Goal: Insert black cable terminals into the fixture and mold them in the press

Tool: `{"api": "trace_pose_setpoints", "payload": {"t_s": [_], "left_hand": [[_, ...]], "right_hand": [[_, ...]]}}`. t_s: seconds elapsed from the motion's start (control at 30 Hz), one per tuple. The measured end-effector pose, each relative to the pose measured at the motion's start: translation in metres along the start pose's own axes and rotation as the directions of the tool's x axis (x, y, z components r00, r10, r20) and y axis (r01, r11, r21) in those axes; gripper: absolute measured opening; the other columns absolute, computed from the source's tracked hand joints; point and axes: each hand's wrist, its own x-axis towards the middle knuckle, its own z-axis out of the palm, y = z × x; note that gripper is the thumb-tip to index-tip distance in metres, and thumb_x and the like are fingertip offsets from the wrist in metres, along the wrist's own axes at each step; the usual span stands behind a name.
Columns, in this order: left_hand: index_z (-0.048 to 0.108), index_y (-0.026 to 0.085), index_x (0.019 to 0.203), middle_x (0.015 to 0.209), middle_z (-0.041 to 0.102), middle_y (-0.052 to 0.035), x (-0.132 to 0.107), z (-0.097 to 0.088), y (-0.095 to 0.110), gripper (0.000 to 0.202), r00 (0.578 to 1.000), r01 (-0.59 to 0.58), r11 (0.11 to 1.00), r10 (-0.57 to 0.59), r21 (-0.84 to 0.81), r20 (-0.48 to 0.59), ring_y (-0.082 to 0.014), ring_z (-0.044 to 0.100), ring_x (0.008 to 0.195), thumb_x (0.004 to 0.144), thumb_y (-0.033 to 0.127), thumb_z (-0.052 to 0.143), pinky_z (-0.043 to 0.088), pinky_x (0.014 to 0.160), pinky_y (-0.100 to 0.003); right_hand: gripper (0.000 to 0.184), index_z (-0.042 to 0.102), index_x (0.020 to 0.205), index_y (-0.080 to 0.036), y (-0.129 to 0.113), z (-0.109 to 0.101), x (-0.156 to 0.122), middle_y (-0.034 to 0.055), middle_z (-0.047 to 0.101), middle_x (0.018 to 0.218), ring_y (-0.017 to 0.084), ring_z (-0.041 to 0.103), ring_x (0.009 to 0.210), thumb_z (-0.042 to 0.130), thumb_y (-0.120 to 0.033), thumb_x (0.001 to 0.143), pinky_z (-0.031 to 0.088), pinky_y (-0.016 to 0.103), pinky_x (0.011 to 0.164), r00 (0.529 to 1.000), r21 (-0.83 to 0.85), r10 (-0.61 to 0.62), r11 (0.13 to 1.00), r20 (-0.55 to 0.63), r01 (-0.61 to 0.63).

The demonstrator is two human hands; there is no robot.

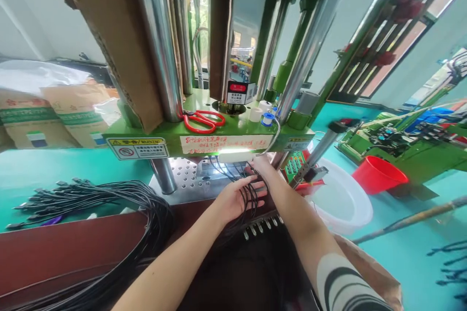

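Note:
Several thin black cables [243,200] lie across the fingers of my left hand [231,201], which holds them in front of the machine's lower plate. My right hand [261,167] reaches in beside it, under the lit white lamp bar [235,156]. Its fingers curl close to the cables, but their tips are partly hidden, so what they grip is unclear. Behind both hands, more cable strands run over the metal mould [207,170] on the perforated steel plate [184,175]. A row of metal pins [260,228] sits just below my hands.
Red-handled scissors [204,121] and small spools [267,119] rest on the green press platen [175,143]. A long bundle of black cables [146,204] lies at left. At right stand a control panel [295,167], a white tub [343,199] and a red bucket [379,175].

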Motion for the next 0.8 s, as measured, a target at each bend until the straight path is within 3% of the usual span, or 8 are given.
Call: {"api": "trace_pose_setpoints", "payload": {"t_s": [0.17,0.27,0.37,0.6,0.67,0.73,0.77,0.8], "left_hand": [[0.061,0.014,0.087,0.079,0.063,-0.0056,-0.025,0.020,-0.021,0.014,0.998,0.012,0.997,-0.008,0.075,-0.062,-0.0176,0.063,0.075,0.079,0.023,0.053,0.049,0.064,-0.030],[0.059,0.012,0.073,0.063,0.057,-0.0030,-0.043,0.025,-0.027,0.016,0.993,-0.006,0.994,0.019,0.111,-0.118,-0.0111,0.056,0.055,0.080,0.024,0.051,0.043,0.052,-0.022],[0.055,0.012,0.066,0.051,0.049,0.0003,-0.066,0.029,-0.037,0.017,0.997,-0.043,0.993,0.050,0.114,-0.066,-0.0076,0.047,0.044,0.079,0.023,0.052,0.037,0.047,-0.020],[0.052,0.015,0.067,0.046,0.046,0.0047,-0.139,0.029,-0.096,0.021,1.000,-0.012,0.989,0.013,0.150,0.001,-0.0063,0.043,0.038,0.081,0.031,0.051,0.043,0.072,-0.033],[0.052,0.015,0.067,0.047,0.045,0.0040,-0.163,0.023,-0.092,0.022,0.996,-0.085,0.987,0.079,0.138,0.046,-0.0071,0.043,0.039,0.081,0.032,0.051,0.043,0.065,-0.031],[0.050,0.016,0.067,0.048,0.042,0.0045,-0.188,0.017,-0.068,0.021,0.967,-0.251,0.964,0.246,0.085,0.061,-0.0070,0.040,0.039,0.081,0.032,0.051,0.040,0.055,-0.027],[0.049,0.016,0.067,0.048,0.040,0.0051,-0.199,0.015,-0.048,0.020,0.928,-0.371,0.927,0.369,0.062,0.045,-0.0068,0.039,0.040,0.080,0.031,0.052,0.039,0.052,-0.026],[0.048,0.017,0.069,0.049,0.039,0.0056,-0.209,0.012,-0.024,0.017,0.855,-0.515,0.855,0.517,0.063,-0.021,-0.0064,0.037,0.040,0.081,0.028,0.051,0.038,0.050,-0.024]], "right_hand": [[0.022,0.049,0.076,-0.016,0.007,-0.002,-0.023,-0.0069,0.045,0.044,0.004,0.032,0.029,0.041,-0.031,0.088,0.021,0.016,0.029,0.991,0.135,0.045,0.990,-0.129,-0.027],[0.012,0.047,0.072,-0.018,0.009,0.000,-0.038,-0.0066,0.045,0.039,0.006,0.033,0.028,0.043,-0.025,0.081,0.017,0.016,0.028,0.986,0.192,0.054,0.981,-0.158,-0.023],[0.008,0.046,0.071,-0.019,0.010,0.002,-0.051,-0.0070,0.043,0.038,0.006,0.032,0.029,0.044,-0.022,0.077,0.016,0.016,0.028,0.981,0.227,0.066,0.974,-0.184,-0.023],[0.007,0.048,0.073,-0.017,0.014,-0.005,-0.076,-0.0043,0.049,0.042,0.005,0.033,0.031,0.042,-0.020,0.076,0.018,0.014,0.031,0.970,0.227,0.060,0.974,-0.236,-0.005],[0.007,0.047,0.073,-0.017,0.018,-0.013,-0.082,-0.0042,0.049,0.041,0.004,0.033,0.030,0.043,-0.021,0.076,0.017,0.014,0.031,0.968,0.203,0.053,0.979,-0.246,-0.002],[0.008,0.047,0.072,-0.017,0.022,-0.025,-0.088,-0.0046,0.048,0.040,0.004,0.032,0.029,0.045,-0.024,0.075,0.016,0.014,0.030,0.970,0.164,0.047,0.986,-0.239,-0.007],[0.010,0.047,0.072,-0.017,0.025,-0.031,-0.090,-0.0047,0.047,0.039,0.004,0.032,0.029,0.046,-0.026,0.075,0.015,0.015,0.030,0.973,0.140,0.042,0.990,-0.228,-0.010],[0.012,0.047,0.073,-0.017,0.027,-0.038,-0.093,-0.0049,0.047,0.039,0.004,0.032,0.029,0.047,-0.028,0.074,0.014,0.015,0.031,0.976,0.114,0.037,0.993,-0.215,-0.013]]}}
